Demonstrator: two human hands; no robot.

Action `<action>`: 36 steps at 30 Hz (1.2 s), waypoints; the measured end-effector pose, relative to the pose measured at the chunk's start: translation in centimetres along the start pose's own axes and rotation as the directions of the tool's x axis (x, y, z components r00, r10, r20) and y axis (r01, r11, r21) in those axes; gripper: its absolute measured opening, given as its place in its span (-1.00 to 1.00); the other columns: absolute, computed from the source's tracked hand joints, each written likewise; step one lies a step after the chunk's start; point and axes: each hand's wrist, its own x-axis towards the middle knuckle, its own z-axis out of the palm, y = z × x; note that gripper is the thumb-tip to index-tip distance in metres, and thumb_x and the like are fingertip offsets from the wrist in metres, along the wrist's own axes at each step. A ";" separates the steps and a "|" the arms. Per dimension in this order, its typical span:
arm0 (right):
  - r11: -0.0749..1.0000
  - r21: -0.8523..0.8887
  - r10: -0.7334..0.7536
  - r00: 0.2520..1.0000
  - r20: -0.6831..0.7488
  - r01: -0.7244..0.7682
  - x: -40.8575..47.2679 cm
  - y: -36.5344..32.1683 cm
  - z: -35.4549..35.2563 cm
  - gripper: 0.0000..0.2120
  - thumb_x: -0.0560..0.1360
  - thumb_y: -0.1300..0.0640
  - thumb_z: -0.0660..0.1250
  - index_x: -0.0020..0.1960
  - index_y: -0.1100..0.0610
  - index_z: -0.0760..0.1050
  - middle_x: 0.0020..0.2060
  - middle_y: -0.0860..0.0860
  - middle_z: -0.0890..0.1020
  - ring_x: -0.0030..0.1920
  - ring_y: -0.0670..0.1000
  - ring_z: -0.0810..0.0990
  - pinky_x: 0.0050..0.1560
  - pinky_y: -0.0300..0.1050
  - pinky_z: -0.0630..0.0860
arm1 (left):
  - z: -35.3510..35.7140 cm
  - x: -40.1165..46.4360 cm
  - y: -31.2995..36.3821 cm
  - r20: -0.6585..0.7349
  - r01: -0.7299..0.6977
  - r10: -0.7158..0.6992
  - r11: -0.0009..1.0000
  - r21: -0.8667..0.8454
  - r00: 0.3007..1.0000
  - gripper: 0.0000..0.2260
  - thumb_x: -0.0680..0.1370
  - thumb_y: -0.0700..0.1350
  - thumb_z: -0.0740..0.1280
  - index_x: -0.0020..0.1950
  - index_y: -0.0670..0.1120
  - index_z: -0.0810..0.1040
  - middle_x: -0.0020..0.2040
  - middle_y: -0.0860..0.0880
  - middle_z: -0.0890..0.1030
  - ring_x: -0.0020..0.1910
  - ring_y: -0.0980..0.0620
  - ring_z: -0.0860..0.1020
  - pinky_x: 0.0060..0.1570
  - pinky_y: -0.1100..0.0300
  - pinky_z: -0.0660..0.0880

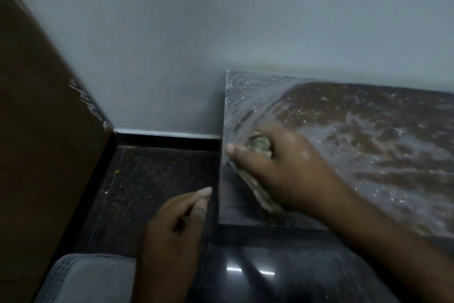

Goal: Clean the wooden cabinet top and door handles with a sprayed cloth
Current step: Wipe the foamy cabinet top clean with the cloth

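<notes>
The wooden cabinet top (368, 130) fills the right half of the head view, brown, wet and streaked with whitish smears. My right hand (282, 167) presses a crumpled greyish cloth (260, 146) flat on the top near its left edge, fingers spread over it. My left hand (181, 219) hovers lower left of the cabinet's corner, over the floor, fingers loosely curled with the fingertips pointing up toward the cabinet edge; nothing shows in it. The cabinet's dark glossy front (270, 273) is seen from above; no door handles are visible.
A pale grey wall (221, 32) stands behind the cabinet. A brown panel (36, 130) leans along the left. Dark speckled floor (147, 179) lies between them, with a dark skirting. A perforated grey plastic basket (81, 280) sits at the bottom left.
</notes>
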 end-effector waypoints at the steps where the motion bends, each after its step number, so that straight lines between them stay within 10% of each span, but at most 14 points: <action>1: 0.995 -0.084 -0.055 0.998 -0.006 0.055 -0.1 -0.3 0.8 -0.62 0.49 -0.29 0.32 -0.23 -0.01 0.38 -0.32 -0.10 0.48 -0.31 -0.07 0.47 -0.31 -0.11 0.34 | 0.5 0.1 0.7 0.016 0.015 -0.015 1.000 -0.002 1.000 -0.85 0.50 -0.09 0.38 -0.02 0.09 0.72 -0.02 0.16 0.71 0.03 0.22 0.63 0.05 0.29 0.53; 6: 0.938 -0.337 -0.088 0.996 -0.014 0.078 -1.6 0.0 3.0 -0.57 0.53 -0.36 0.22 0.06 -0.01 0.51 0.01 -0.04 0.42 -0.06 0.03 0.48 -0.15 -0.01 0.49 | 2.2 1.6 2.5 -0.010 0.111 -0.111 0.986 0.120 0.994 -0.77 0.54 -0.19 0.27 0.00 0.02 0.71 -0.04 0.12 0.71 -0.01 0.19 0.64 0.07 0.05 0.58; 12: 0.941 -0.320 -0.161 0.976 -0.150 0.106 -2.8 1.4 3.6 -0.50 0.52 -0.36 0.24 0.22 0.01 0.47 0.21 0.00 0.46 0.20 0.07 0.43 0.17 0.08 0.48 | 3.9 2.6 2.4 -0.104 0.116 -0.125 0.989 -0.092 0.987 -0.75 0.51 -0.36 0.34 0.13 -0.14 0.65 -0.03 0.00 0.70 -0.10 0.25 0.65 -0.09 0.42 0.53; 17: 0.903 -0.373 -0.268 0.958 -0.106 0.211 -5.0 2.8 4.5 -0.36 0.57 -0.16 0.24 0.55 0.12 0.24 0.45 0.07 0.36 0.41 0.11 0.34 0.41 0.17 0.35 | 3.1 1.7 1.9 -0.038 0.151 -0.158 0.976 -0.155 0.987 -0.83 0.52 -0.33 0.36 0.04 -0.19 0.69 -0.10 -0.03 0.73 -0.06 0.05 0.69 0.02 0.15 0.61; 36: 0.843 -0.379 -0.416 0.909 -0.008 0.383 -5.6 3.3 6.6 -0.56 0.49 0.15 0.40 0.34 0.20 0.46 0.29 0.16 0.50 0.31 0.24 0.42 0.26 0.25 0.46 | 2.7 0.2 3.7 -0.154 0.332 -0.362 0.924 -0.192 0.919 -0.80 0.57 -0.34 0.25 0.01 -0.23 0.67 -0.13 -0.15 0.72 -0.15 -0.03 0.70 -0.18 0.21 0.63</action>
